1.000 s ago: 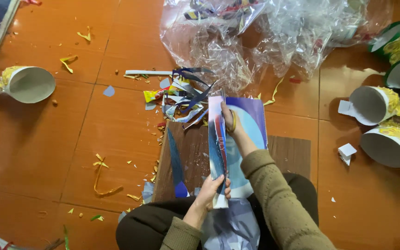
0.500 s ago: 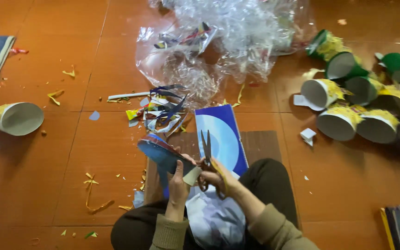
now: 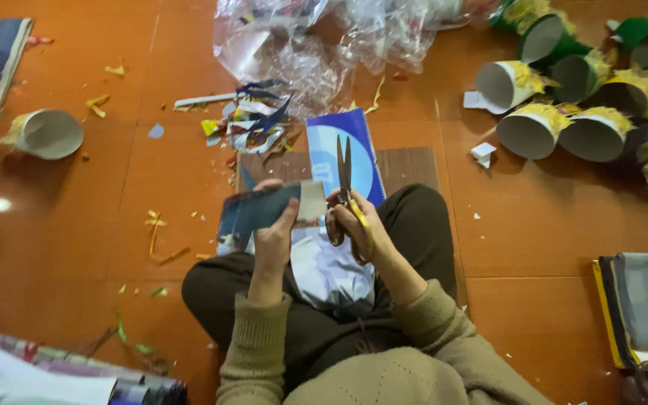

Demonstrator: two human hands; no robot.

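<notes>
Scissors (image 3: 344, 169) stand blades-up and nearly closed in the right hand (image 3: 354, 225), whose fingers are curled shut through the handles just above the person's lap. The left hand (image 3: 273, 244) is closed on a piece of dark blue printed paper (image 3: 264, 210), thumb on its near face, holding it flat and roughly level right beside the scissors; the paper's pale right edge nearly touches the blades. The person sits on the orange tiled floor (image 3: 99, 225) with a blue notebook (image 3: 339, 139) lying just ahead of the knees and a heap of paper offcuts (image 3: 253, 120) beyond it. Paper cups (image 3: 534, 127) trimmed with yellow fringe lie in a cluster well off to the right, one more cup (image 3: 50, 133) alone at the left. It looks to me like the cutting step, caught between snips: the blades would have to open and meet the paper's edge squarely, with the left hand keeping the sheet taut.
</notes>
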